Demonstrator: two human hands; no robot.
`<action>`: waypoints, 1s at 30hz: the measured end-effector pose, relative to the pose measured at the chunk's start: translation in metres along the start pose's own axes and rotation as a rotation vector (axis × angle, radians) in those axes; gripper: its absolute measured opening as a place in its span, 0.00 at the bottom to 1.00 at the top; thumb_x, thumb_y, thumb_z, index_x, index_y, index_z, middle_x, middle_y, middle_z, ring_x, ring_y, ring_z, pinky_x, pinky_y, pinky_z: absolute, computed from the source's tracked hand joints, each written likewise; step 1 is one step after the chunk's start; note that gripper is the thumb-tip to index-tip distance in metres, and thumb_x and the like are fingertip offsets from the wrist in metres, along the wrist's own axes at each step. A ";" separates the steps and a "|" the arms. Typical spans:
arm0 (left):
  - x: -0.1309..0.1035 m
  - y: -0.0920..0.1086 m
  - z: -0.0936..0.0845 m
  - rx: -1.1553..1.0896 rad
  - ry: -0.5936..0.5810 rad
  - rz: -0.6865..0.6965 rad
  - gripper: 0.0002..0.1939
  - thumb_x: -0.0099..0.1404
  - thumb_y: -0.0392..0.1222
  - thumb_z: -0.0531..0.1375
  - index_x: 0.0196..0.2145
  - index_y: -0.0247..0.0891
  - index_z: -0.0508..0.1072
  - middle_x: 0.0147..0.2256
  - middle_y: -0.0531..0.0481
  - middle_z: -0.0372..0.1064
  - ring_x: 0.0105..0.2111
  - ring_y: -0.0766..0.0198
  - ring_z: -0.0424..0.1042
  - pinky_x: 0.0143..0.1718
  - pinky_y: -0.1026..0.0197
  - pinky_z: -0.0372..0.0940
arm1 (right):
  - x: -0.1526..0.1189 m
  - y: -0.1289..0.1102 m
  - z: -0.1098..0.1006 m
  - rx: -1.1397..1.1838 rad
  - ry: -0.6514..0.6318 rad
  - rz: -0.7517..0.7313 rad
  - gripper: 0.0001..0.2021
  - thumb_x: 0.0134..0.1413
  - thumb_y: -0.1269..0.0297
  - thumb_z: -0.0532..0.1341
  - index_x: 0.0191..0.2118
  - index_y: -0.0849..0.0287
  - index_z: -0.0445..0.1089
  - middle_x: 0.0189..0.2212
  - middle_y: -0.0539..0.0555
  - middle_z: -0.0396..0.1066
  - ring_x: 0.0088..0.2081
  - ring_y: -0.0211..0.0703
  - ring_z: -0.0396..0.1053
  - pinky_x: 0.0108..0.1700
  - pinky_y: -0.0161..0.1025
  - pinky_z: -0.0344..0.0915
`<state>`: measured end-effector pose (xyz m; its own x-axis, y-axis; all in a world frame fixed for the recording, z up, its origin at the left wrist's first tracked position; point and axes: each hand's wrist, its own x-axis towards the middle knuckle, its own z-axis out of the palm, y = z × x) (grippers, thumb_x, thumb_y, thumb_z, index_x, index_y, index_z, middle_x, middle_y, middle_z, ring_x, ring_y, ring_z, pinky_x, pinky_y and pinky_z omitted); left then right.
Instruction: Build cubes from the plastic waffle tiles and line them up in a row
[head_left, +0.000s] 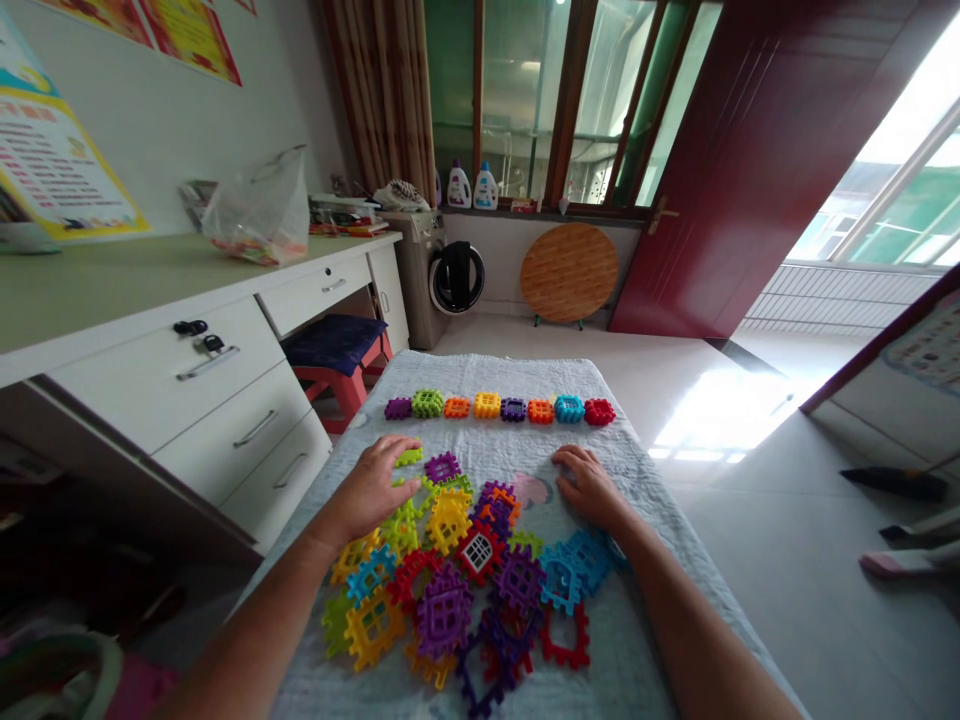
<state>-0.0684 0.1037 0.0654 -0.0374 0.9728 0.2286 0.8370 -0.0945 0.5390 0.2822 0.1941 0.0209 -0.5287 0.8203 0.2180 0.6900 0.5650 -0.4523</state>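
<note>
My left hand (371, 487) is at the left of a pile of interlocking plastic building blocks, thumb apart from the fingers. Its fingertips are at a light green block (409, 457); I cannot tell whether they touch it. A purple block (442, 467) lies just right of that. My right hand (589, 487) rests on the cloth right of the pile, fingers apart and slightly bent, holding nothing. Between my forearms lie a yellow block (448, 520), a red block with a white window (480, 552), a purple window block (444, 612), blue blocks (561, 578) and several others.
A row of stacked blocks (487, 405) in several colours crosses the far part of the cloth-covered table (517, 370). To the left stand a white desk (225, 370) and a stool (337, 345). A washing machine (420, 270) and round wooden tabletop (570, 272) are behind.
</note>
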 end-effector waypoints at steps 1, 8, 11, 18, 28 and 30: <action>0.000 -0.002 0.002 -0.007 0.009 -0.017 0.22 0.52 0.46 0.59 0.46 0.42 0.71 0.48 0.45 0.67 0.51 0.52 0.66 0.58 0.51 0.57 | 0.000 0.000 0.000 0.001 0.001 0.001 0.15 0.50 0.71 0.55 0.46 0.60 0.68 0.47 0.58 0.66 0.49 0.49 0.61 0.55 0.46 0.57; -0.001 -0.025 0.016 -0.123 0.005 -0.123 0.22 0.51 0.48 0.59 0.44 0.40 0.71 0.47 0.44 0.69 0.50 0.52 0.68 0.53 0.52 0.62 | -0.001 0.000 0.000 0.001 0.005 0.001 0.15 0.50 0.72 0.56 0.46 0.61 0.68 0.47 0.58 0.66 0.49 0.49 0.61 0.54 0.45 0.57; -0.002 -0.037 0.020 -0.226 -0.012 -0.205 0.25 0.50 0.51 0.60 0.45 0.38 0.71 0.47 0.43 0.70 0.48 0.53 0.70 0.48 0.54 0.66 | 0.000 0.000 0.001 -0.007 0.002 0.007 0.16 0.50 0.72 0.56 0.46 0.61 0.68 0.47 0.59 0.66 0.49 0.49 0.61 0.54 0.45 0.57; -0.006 -0.050 0.018 -0.301 0.038 -0.224 0.23 0.52 0.52 0.60 0.44 0.38 0.72 0.41 0.45 0.73 0.39 0.57 0.72 0.41 0.56 0.68 | 0.000 0.000 0.001 -0.004 0.002 0.006 0.16 0.49 0.72 0.56 0.46 0.61 0.68 0.47 0.59 0.65 0.49 0.49 0.61 0.54 0.46 0.57; -0.010 -0.044 0.018 -0.288 0.054 -0.218 0.20 0.52 0.49 0.58 0.42 0.39 0.71 0.39 0.47 0.71 0.37 0.59 0.71 0.42 0.56 0.68 | 0.000 -0.001 0.001 -0.003 0.025 -0.004 0.15 0.49 0.72 0.55 0.45 0.60 0.68 0.47 0.59 0.66 0.48 0.49 0.62 0.55 0.47 0.57; -0.010 -0.045 0.019 -0.285 0.065 -0.210 0.20 0.52 0.49 0.58 0.42 0.39 0.72 0.39 0.48 0.71 0.37 0.60 0.71 0.41 0.57 0.68 | 0.000 -0.001 0.002 -0.004 0.025 -0.008 0.15 0.50 0.71 0.55 0.45 0.60 0.68 0.47 0.58 0.66 0.49 0.49 0.62 0.55 0.47 0.57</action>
<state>-0.0955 0.1027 0.0239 -0.2349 0.9626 0.1350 0.6216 0.0420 0.7822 0.2808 0.1937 0.0196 -0.5215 0.8179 0.2431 0.6883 0.5716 -0.4467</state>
